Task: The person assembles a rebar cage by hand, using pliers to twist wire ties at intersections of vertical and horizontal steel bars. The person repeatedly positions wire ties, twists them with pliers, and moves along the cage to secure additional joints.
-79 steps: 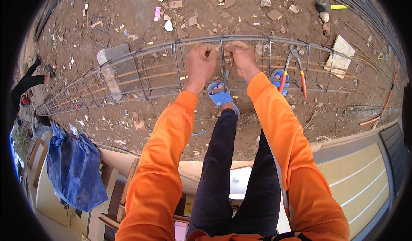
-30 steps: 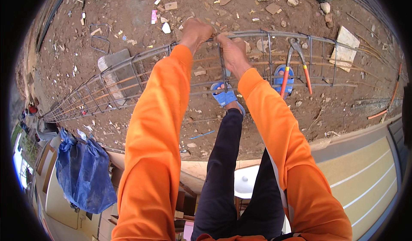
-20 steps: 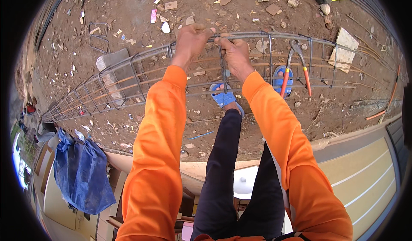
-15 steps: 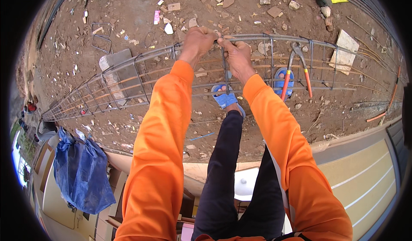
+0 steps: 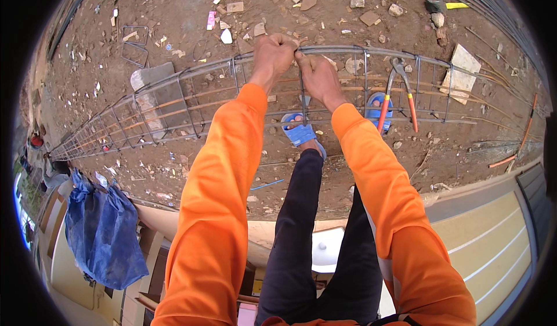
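Observation:
A long steel rebar cage (image 5: 342, 49) with square stirrups runs across in front of me. At its far top bars, where a stirrup (image 5: 302, 85) meets them, my left hand (image 5: 271, 59) and my right hand (image 5: 320, 78) work close together, fingertips nearly touching. Both hands are closed in a pinch. Whatever is between the fingers is too small to make out. To the right of my right hand, nippers (image 5: 411, 104) with red and yellow handles hang on the cage, jaws up over the top bars.
My feet in blue sandals (image 5: 300, 133) stand under the cage. Stone slabs (image 5: 168, 97) lie beneath it at left, with a pale tile (image 5: 461, 73) at right. A hammer-like tool with a yellow handle (image 5: 457, 5) and rebar lie far right. A blue sheet (image 5: 104, 233) hangs at lower left.
Both hands stay at the same joint, with the right fingers shifting slightly. The whole view has drifted a little, so the cage and nippers appear slightly further left.

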Demonstrator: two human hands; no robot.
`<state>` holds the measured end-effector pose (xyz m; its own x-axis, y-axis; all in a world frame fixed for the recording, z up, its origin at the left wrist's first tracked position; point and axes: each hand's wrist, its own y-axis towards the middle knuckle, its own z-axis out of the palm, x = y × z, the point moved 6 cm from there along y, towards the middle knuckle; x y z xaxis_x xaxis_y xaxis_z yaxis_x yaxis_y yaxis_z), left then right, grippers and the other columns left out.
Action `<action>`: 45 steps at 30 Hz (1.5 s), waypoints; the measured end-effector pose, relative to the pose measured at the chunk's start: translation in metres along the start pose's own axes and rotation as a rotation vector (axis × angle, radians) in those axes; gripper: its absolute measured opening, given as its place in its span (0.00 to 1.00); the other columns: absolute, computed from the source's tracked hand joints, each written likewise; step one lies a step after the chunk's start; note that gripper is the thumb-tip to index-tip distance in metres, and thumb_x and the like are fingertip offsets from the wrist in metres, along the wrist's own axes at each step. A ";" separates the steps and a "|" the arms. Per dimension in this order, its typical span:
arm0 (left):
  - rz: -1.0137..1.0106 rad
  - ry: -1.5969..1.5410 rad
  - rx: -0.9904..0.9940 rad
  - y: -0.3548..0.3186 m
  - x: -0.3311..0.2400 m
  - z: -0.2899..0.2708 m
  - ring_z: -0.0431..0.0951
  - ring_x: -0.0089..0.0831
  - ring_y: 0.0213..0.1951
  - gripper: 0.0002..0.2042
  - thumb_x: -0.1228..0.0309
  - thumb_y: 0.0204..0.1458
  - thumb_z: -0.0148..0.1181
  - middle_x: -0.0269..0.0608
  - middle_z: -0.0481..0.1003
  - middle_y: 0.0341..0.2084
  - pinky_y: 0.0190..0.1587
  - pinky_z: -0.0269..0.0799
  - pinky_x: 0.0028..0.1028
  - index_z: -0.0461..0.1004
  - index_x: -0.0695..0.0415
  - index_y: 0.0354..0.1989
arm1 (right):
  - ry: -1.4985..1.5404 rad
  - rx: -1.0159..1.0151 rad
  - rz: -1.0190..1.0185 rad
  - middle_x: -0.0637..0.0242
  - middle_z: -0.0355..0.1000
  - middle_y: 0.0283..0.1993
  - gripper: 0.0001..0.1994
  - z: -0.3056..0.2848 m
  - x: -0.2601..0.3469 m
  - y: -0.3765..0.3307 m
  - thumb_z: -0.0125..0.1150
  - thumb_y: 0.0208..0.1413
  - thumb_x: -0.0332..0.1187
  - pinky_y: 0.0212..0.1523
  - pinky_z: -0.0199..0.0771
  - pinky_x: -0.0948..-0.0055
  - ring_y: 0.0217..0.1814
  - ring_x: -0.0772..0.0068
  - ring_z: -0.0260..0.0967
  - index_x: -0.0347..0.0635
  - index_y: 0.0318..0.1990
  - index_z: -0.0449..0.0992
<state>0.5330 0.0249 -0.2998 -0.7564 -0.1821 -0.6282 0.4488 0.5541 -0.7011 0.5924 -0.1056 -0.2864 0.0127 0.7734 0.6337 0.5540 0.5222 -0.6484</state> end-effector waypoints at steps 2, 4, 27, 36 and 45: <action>0.024 -0.026 0.019 -0.001 0.006 -0.007 0.74 0.24 0.26 0.10 0.68 0.48 0.63 0.39 0.79 0.23 0.31 0.70 0.28 0.81 0.64 0.32 | 0.057 0.139 0.037 0.39 0.73 0.35 0.25 0.005 0.001 0.000 0.51 0.61 0.51 0.45 0.69 0.50 0.45 0.37 0.71 0.32 0.38 0.76; 0.086 -0.016 0.073 -0.004 -0.002 -0.007 0.75 0.24 0.27 0.10 0.68 0.48 0.65 0.39 0.79 0.23 0.32 0.70 0.28 0.81 0.63 0.32 | 0.057 0.205 0.042 0.39 0.74 0.38 0.24 0.005 -0.003 0.002 0.51 0.59 0.51 0.48 0.68 0.51 0.48 0.37 0.71 0.33 0.41 0.76; 0.682 0.280 -0.206 -0.060 -0.012 -0.006 0.77 0.40 0.43 0.10 0.68 0.50 0.62 0.41 0.80 0.35 0.65 0.54 0.40 0.81 0.55 0.41 | -0.688 0.211 -0.504 0.48 0.74 0.25 0.11 -0.037 0.094 0.008 0.56 0.49 0.35 0.33 0.72 0.58 0.28 0.51 0.73 0.35 0.29 0.80; 0.445 -0.005 -0.375 -0.056 -0.007 -0.004 0.78 0.36 0.36 0.18 0.69 0.47 0.68 0.40 0.81 0.29 0.52 0.66 0.35 0.73 0.62 0.46 | -0.786 0.443 -0.738 0.49 0.74 0.29 0.06 -0.025 0.108 0.083 0.65 0.47 0.31 0.36 0.72 0.56 0.33 0.45 0.72 0.37 0.30 0.79; 0.447 0.104 -0.314 -0.052 -0.006 -0.006 0.79 0.30 0.33 0.14 0.67 0.45 0.70 0.39 0.82 0.30 0.40 0.71 0.30 0.77 0.59 0.37 | -0.720 0.512 -0.419 0.50 0.71 0.23 0.09 -0.042 0.052 0.077 0.64 0.49 0.33 0.30 0.68 0.58 0.25 0.53 0.67 0.35 0.26 0.76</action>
<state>0.5111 0.0018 -0.2577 -0.5751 0.1990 -0.7935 0.5855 0.7776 -0.2293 0.6706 -0.0402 -0.2849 -0.7085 0.4348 0.5559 -0.0335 0.7661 -0.6419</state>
